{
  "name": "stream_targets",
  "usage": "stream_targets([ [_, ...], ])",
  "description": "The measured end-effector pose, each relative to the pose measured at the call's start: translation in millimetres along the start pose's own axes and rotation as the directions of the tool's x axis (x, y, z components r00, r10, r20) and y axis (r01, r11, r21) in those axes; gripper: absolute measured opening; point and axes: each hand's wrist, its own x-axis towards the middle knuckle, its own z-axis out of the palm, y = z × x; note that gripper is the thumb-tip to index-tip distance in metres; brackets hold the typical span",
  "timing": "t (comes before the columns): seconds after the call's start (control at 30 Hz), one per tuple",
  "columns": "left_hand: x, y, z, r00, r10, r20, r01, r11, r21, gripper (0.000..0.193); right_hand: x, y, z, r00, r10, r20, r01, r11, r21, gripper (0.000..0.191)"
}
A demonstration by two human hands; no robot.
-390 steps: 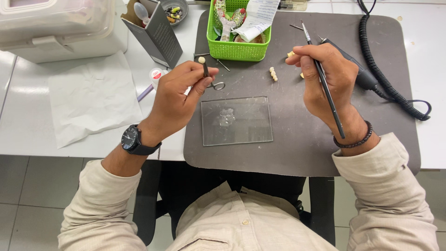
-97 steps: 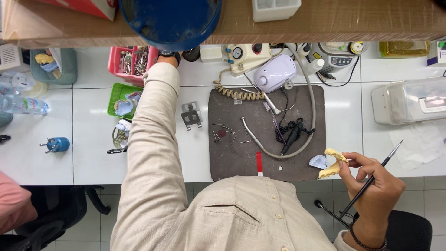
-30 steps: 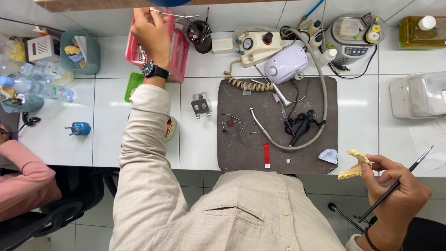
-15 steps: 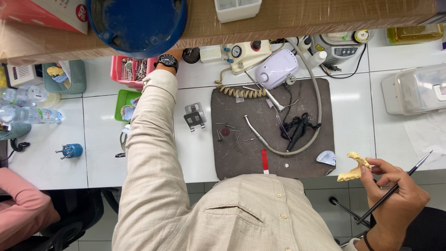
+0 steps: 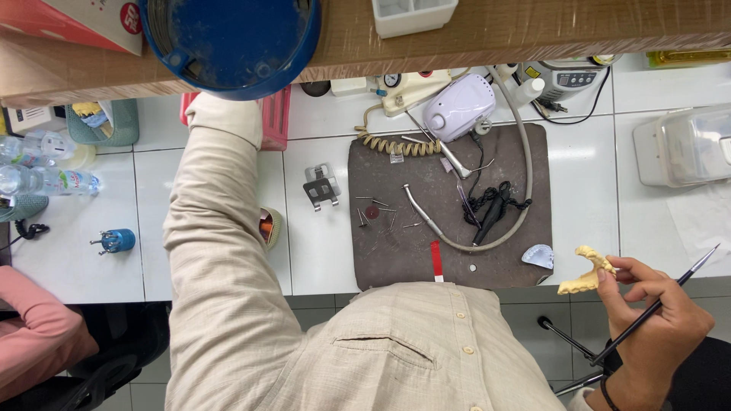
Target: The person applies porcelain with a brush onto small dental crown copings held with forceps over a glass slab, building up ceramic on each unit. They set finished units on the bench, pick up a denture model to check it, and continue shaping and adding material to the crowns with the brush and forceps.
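I can't see my left hand; its sleeve (image 5: 221, 198) goes up behind the blue bowl (image 5: 228, 42), so its grip is hidden. The bowl is cut off at the top. The pink tray (image 5: 276, 118) is mostly covered. The tiny bits (image 5: 377, 213) on the mat are too small to tell.

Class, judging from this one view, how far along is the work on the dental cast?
Done: the yellow arch-shaped dental cast is off the grey mat. In hand: the right hand holds the cast and a thin dark brush. The left arm reaches behind the blue bowl, its hand hidden. Left: the brush is not on the cast.
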Motion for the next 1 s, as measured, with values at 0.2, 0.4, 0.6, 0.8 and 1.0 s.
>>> stream_targets([
  [0.2,-19.7,-4.0,-24.5,0.976,-0.186,0.112,0.217,0.796,-0.566,0.032,1.3,-1.6,1.8,1.000,0.012,0.000,-0.012,1.000,-0.007,0.036],
  [0.4,-152.0,36.5,-52.5,0.926,-0.082,0.368,0.350,-0.177,-0.920,0.014,16.2,-4.0,0.6,0.996,-0.085,0.031,0.083,0.994,0.070,0.033],
  [0.6,-339.9,158.7,4.3,0.640,0.174,0.749,0.704,-0.524,-0.480,0.016,42.3,-50.0,10.2,0.949,-0.304,0.088,0.286,0.943,0.173,0.034],
  [0.8,-418.4,215.1,-7.1,0.580,0.301,0.757,0.813,-0.269,-0.516,0.010,55.9,-131.8,14.3,0.847,-0.522,0.100,0.482,0.834,0.267,0.036],
  [1.0,-453.6,229.6,-46.5,0.621,0.336,0.708,0.752,-0.001,-0.659,0.013,55.7,-184.2,-12.4,0.697,-0.713,0.079,0.684,0.694,0.224,0.040],
])
